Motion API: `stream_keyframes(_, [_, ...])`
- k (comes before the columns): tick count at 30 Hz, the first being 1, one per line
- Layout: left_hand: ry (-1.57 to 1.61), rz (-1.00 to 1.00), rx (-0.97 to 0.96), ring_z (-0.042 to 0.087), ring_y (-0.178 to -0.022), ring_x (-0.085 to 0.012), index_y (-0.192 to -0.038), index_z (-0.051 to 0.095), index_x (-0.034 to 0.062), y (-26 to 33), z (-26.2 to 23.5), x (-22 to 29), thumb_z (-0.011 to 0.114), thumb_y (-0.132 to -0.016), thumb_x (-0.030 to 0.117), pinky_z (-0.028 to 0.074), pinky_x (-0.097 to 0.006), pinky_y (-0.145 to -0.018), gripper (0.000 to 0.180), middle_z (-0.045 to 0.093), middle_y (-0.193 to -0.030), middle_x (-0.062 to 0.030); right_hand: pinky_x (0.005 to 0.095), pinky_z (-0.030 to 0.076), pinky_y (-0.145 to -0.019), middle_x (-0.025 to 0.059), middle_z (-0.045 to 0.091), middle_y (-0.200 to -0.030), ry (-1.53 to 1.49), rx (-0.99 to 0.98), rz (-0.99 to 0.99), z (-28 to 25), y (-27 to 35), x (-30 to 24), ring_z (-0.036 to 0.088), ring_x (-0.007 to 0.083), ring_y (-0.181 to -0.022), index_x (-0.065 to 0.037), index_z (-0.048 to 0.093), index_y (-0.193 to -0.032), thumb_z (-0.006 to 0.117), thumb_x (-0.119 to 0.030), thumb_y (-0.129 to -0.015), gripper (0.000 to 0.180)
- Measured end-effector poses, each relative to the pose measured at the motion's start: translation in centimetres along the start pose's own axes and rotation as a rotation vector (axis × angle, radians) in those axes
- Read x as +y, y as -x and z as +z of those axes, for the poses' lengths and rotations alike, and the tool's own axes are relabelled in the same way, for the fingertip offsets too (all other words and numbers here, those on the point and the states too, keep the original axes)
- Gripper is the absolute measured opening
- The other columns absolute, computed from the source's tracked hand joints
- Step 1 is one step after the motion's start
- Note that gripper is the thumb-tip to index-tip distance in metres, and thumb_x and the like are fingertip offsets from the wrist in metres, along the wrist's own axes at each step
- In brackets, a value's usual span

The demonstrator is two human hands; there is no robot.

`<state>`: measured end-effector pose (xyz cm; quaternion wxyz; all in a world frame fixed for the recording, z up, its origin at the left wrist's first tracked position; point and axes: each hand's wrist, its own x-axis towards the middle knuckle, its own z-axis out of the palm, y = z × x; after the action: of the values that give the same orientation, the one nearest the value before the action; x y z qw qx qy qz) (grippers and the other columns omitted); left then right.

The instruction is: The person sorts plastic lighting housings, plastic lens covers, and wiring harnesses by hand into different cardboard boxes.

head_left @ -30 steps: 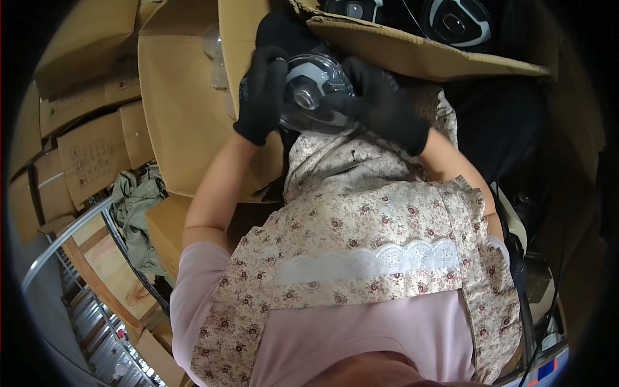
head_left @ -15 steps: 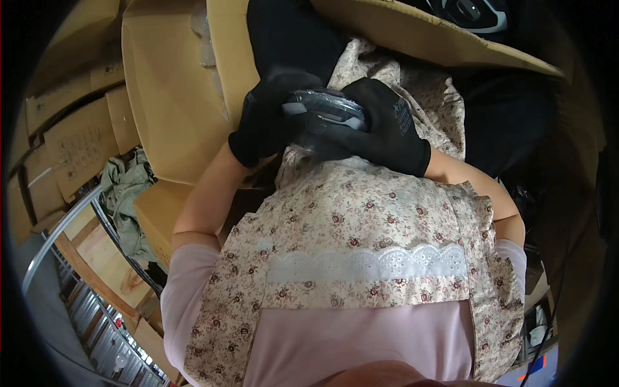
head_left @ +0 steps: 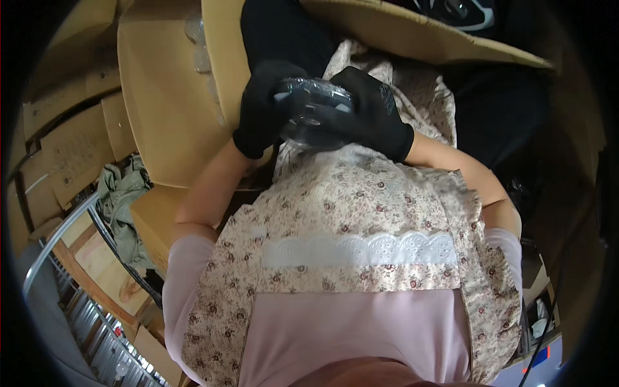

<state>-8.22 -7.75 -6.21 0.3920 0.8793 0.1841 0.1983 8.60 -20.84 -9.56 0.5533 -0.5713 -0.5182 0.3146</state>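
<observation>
At 12 o'clock, my left hand (head_left: 267, 106) and right hand (head_left: 367, 113) are gripping a wrapped gadget (head_left: 311, 98), fingers curling around it, left fingertips hiding. I am judging this step as handling, calling for steady hold. A carton (head_left: 155, 109) at 10 is showing clear plastic (head_left: 201, 55); a box (head_left: 425, 42) at 1, a black-and-white gadget (head_left: 477, 16).

Has the left forearm (head_left: 209, 184) slanting up and inward from a bent elbow (head_left: 193, 227), bare to the wrist (head_left: 245, 157), with the right forearm (head_left: 448, 157) mirroring it from the other side, at a flatter slope. Holds the left hand (head_left: 261, 111) and the right hand (head_left: 374, 116) near each other, almost level, both gloved in black. Curls the fingers (head_left: 342, 124) of each inward in a two-handed grip, with wrists fairly straight and several fingertips hidden.
</observation>
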Motion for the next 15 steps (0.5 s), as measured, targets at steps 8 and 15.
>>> stream_keyframes(8, [1.080,-0.586,-0.024,0.056,-0.115,-0.0230,-0.136,0.042,0.0003,-4.1,-0.2,3.0,0.051,-0.097,0.021,0.045,-0.037,-0.101,0.044,0.055,-0.127,-0.0135,0.0321,0.047,-0.085,0.0087,0.061,-0.113,-0.703,0.093,0.293,-4.4,-2.9,1.8,0.059,0.0183,-0.098,-0.005,0.055,-0.124,0.048,-0.036,-0.098,0.041])
stream_keyframes(15, [1.662,-0.606,0.080,0.061,-0.104,-0.0199,-0.132,0.045,-0.0033,-5.0,1.5,3.2,0.039,-0.102,0.022,0.053,-0.030,-0.089,0.041,0.057,-0.124,-0.0169,0.0343,0.042,-0.099,0.0082,0.054,-0.128,-0.796,0.124,0.181,-6.0,-3.8,-1.2,0.052,0.0199,-0.119,-0.009,0.048,-0.134,0.049,-0.035,-0.098,0.045])
